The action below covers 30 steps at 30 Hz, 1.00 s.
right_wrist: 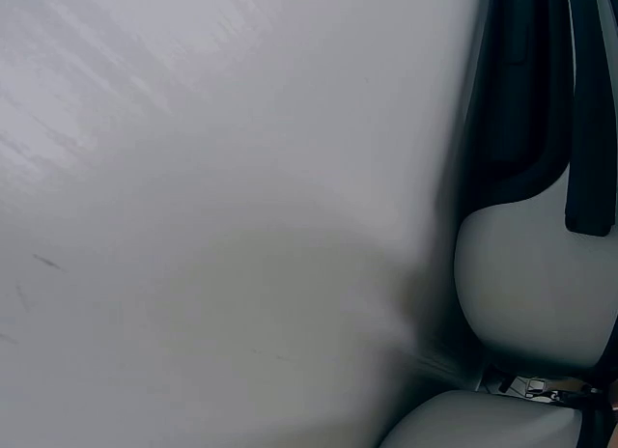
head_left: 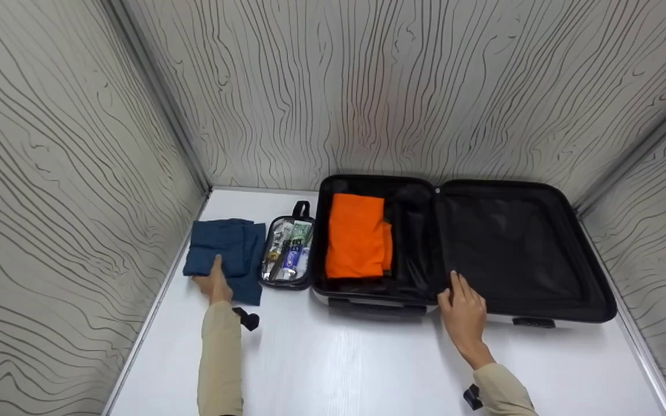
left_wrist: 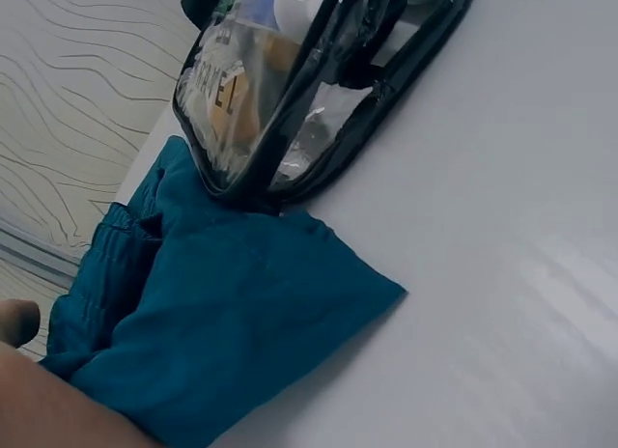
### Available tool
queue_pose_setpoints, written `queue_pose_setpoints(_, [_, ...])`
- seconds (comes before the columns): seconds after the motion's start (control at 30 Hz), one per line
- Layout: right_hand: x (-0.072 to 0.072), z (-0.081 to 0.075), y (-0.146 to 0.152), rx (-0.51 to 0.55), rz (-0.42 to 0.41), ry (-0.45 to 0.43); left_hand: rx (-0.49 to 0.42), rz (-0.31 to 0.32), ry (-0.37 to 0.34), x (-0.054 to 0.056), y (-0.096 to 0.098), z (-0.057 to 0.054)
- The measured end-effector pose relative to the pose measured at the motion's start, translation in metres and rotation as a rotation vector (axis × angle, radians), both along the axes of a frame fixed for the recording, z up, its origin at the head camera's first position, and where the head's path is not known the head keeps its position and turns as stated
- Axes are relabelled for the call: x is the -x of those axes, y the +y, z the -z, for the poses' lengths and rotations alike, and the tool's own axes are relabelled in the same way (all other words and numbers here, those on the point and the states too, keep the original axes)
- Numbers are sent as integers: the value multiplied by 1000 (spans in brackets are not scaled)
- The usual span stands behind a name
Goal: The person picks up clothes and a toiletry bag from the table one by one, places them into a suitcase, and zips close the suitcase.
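A folded dark blue garment (head_left: 217, 242) lies at the left of the table; the left wrist view shows a gathered band on the blue cloth (left_wrist: 232, 303). My left hand (head_left: 215, 284) grips its front edge, thumb on top and the other fingers mostly hidden by the cloth. Just right of it stands a clear toiletry bag (head_left: 288, 251) with black trim, tubes inside. An open suitcase (head_left: 500, 315) lies beyond the bag, with folded orange clothing (head_left: 356, 237) in its left half. My right hand (head_left: 465, 309) rests on the suitcase's front rim near the hinge, fingers extended.
Black straps or lining (head_left: 414, 242) lie beside the orange clothing. The suitcase's right half (head_left: 512, 248) is lined with dark mesh. Patterned walls (head_left: 367, 86) enclose the white table (head_left: 333, 358) at the back and both sides.
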State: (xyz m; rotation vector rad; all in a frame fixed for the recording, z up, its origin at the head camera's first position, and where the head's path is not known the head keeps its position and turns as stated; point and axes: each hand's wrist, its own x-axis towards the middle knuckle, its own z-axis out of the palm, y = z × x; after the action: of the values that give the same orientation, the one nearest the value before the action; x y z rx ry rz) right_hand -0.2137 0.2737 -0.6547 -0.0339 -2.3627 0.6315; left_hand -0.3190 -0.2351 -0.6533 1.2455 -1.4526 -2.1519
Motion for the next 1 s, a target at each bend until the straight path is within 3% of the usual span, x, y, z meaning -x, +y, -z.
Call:
queue_pose_setpoints(0.17, [0,0,1,-8,2,1,189,97,-22,-1,1,1])
queue_pose_setpoints(0.27, [1,1,1,-13,2,7,230,133,-41,-1,0,1])
queue_pose_setpoints(0.4, [1,2,1,-13,3,10,199,151,-59,-1,-2,1])
queue_pose_setpoints(0.6, [0,1,0,-13,8,7,141,129,-28,-1,-4,3])
queue_pose_setpoints(0.7, [0,1,-1,-14,10,9,120,150,-12,-2,-5,3])
queue_pose_setpoints(1.0, [-1,0,-1,-23,17,-15,70,199,91,0,-5,-3])
